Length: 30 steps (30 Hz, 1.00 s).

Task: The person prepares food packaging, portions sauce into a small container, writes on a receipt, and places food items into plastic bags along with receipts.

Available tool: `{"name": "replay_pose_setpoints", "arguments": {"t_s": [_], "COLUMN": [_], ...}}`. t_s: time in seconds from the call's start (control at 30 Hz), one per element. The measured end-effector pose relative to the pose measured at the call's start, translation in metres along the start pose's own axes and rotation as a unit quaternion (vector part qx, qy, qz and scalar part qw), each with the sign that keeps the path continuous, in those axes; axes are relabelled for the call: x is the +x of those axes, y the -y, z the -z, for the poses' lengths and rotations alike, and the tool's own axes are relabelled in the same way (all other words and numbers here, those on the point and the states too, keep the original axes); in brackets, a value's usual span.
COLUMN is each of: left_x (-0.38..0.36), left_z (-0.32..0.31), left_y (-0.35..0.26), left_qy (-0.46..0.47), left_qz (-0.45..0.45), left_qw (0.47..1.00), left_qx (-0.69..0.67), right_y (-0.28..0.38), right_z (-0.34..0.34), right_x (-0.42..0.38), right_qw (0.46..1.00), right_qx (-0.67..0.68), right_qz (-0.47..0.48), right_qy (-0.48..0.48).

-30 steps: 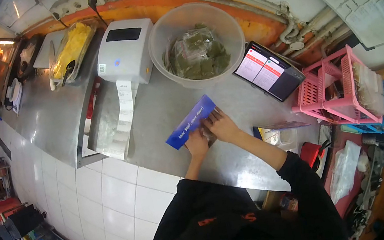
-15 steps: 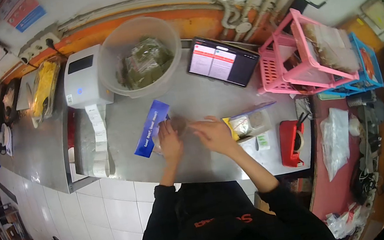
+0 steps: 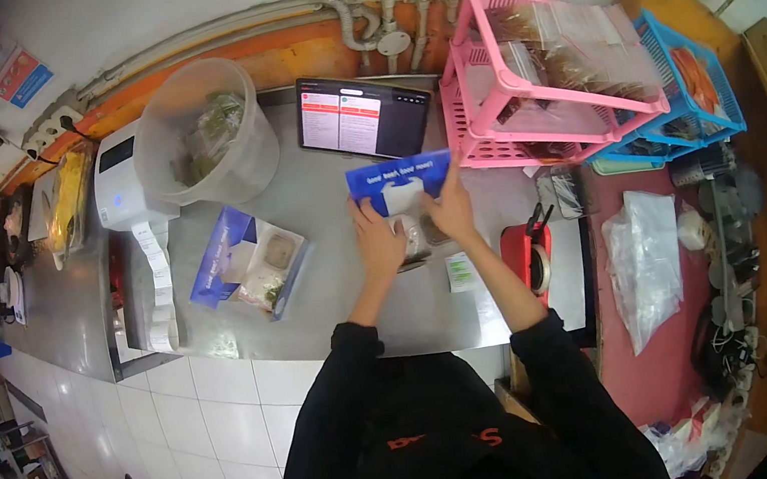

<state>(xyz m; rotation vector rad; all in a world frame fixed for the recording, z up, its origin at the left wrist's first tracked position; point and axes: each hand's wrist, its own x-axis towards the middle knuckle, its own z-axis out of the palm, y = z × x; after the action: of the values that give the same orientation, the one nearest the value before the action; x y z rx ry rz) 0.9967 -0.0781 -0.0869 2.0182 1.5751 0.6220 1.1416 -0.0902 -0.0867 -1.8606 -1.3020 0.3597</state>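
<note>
My left hand [image 3: 380, 242] grips the left side of a food box [image 3: 401, 179] with a raised blue lid flap. My right hand [image 3: 451, 210] holds the same box at its right side, thumb toward the inside. Between my hands, packed items in the box are partly visible, with a round brown piece near my right thumb. To the left lies a second food box [image 3: 226, 256], its blue lid open. Inside it are a brown tub [image 3: 280, 250] and a clear bag [image 3: 262, 287] with something green.
A tablet [image 3: 363, 114] stands behind the boxes. A label printer [image 3: 122, 182] trails a paper strip beside a plastic bucket [image 3: 252, 150] of green packets. Pink crates [image 3: 474, 113] stand at right, with a red tape dispenser [image 3: 518, 263] and a printed label [image 3: 461, 272] nearer me.
Both hands have left the left box and moved right onto the other box. That box's blue lid now stands raised facing me. The view has turned right.
</note>
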Motion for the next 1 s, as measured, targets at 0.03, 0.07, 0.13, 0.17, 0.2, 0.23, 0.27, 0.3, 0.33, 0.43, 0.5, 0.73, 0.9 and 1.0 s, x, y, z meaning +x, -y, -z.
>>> {"name": "replay_pose_setpoints", "arguments": {"t_s": [0.03,0.07,0.13,0.17,0.2,0.23,0.27,0.3,0.33,0.43,0.5,0.73,0.9,1.0], "left_x": [0.008,0.016,0.027,0.033,0.037,0.041,0.043,0.044,0.045,0.043,0.043,0.029,0.036,0.024], "left_z": [-0.012,-0.020,-0.015,-0.010,-0.011,-0.012,-0.013,-0.010,-0.006,-0.004,-0.001,0.024,0.018,0.035], "left_y": [0.001,0.001,-0.009,-0.014,-0.014,-0.013,-0.012,-0.013,-0.013,-0.012,-0.011,0.014,0.081,0.083], "left_qy": [-0.066,-0.131,-0.111,-0.094,-0.096,-0.099,-0.102,-0.104,-0.102,-0.101,-0.110,-0.054,-0.008,0.048], "left_qz": [-0.006,-0.012,0.020,0.053,0.054,0.041,0.030,0.033,0.025,0.038,0.056,0.065,0.027,0.022], "left_qw": [0.998,0.991,0.994,0.993,0.993,0.989,0.980,0.980,0.980,0.985,0.987,0.996,0.979,0.974], "left_qx": [-0.017,-0.034,0.003,0.036,0.037,0.103,0.168,0.168,0.169,0.137,0.103,-0.018,-0.204,-0.220], "right_y": [0.012,0.017,0.018,0.016,0.013,0.010,0.006,0.003,0.001,0.024,0.024,0.024,0.034,0.017], "right_z": [0.005,0.006,0.008,0.010,0.011,0.012,0.016,0.023,0.027,0.029,0.022,0.018,0.033,0.041], "right_x": [0.003,0.005,0.006,0.007,0.007,0.008,0.009,0.009,0.009,0.005,0.005,0.004,-0.003,-0.016], "right_qw": [0.998,0.998,0.990,0.990,0.989,0.988,0.988,0.990,0.990,0.982,0.990,0.993,0.994,0.994], "right_qx": [-0.027,-0.024,-0.119,-0.118,-0.116,-0.114,-0.114,-0.091,-0.069,-0.121,-0.117,-0.080,-0.061,0.055], "right_qz": [-0.044,-0.045,-0.067,-0.066,-0.069,-0.072,-0.070,-0.069,-0.068,-0.105,-0.060,-0.078,-0.079,-0.058], "right_qy": [0.028,0.027,0.046,0.047,0.057,0.069,0.070,0.085,0.100,0.101,0.058,0.045,0.046,0.075]}}
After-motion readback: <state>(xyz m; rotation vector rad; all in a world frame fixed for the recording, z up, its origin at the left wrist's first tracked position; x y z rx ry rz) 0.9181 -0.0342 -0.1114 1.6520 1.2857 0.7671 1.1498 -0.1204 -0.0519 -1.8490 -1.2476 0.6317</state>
